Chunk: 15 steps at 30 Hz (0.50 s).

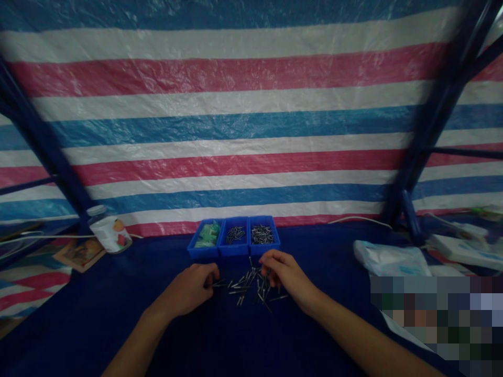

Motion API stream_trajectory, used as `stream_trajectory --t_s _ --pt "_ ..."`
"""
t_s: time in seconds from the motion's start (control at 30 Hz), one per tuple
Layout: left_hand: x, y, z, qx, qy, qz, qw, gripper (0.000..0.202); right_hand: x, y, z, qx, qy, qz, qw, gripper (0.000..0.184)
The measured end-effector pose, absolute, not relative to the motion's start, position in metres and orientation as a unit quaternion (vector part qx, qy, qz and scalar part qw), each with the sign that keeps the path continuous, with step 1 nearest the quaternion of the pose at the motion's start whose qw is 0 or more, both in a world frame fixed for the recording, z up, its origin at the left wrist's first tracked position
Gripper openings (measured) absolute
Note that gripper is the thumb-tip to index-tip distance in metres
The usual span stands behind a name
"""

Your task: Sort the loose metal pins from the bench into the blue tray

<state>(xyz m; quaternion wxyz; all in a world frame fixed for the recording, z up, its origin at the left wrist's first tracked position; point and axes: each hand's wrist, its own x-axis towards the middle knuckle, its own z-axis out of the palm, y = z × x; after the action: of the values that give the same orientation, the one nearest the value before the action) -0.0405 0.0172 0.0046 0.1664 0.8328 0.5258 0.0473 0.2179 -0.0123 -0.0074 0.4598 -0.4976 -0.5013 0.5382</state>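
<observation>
A loose pile of slender metal pins (245, 283), which look like blind rivets, lies on the dark blue tabletop between my hands. My left hand (192, 285) is at the pile's left side with its fingers curled in. Thin pins stick out by its fingertips. At the right side of the pile, my right hand (283, 272) has its thumb and fingers pinched together; whatever is between them is too small to make out. Behind the pile stand three joined blue bins: the left bin (190, 248) holds green and clear packets, the middle bin (234, 252) and right bin (265, 249) hold small metal pieces.
A labelled jar (110, 230) stands at the back left beside a picture card (80, 255). To the right lie a plastic-wrapped packet (393, 257) and a white box (466, 251). Striped sheeting (243, 125) hangs behind the table, between blue metal posts (426, 123).
</observation>
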Motion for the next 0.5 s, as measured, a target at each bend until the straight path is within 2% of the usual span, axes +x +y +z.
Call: stream_trajectory --t_s 0.13,0.33,0.5 --pt "-0.03 0.012 0.003 0.848 0.491 0.077 0.186 0.027 0.217 -0.013 -0.011 -0.493 -0.543 0.499 0.461 0.017" --pt "-0.022 0.01 0.009 0.856 0.46 0.141 0.189 0.019 0.215 -0.028 -0.012 -0.476 -0.729 0.273 0.41 0.015" --pt "-0.014 0.007 0.012 0.861 0.417 0.21 0.204 0.014 0.212 -0.037 -0.011 -0.456 -0.778 0.236 0.362 0.029"
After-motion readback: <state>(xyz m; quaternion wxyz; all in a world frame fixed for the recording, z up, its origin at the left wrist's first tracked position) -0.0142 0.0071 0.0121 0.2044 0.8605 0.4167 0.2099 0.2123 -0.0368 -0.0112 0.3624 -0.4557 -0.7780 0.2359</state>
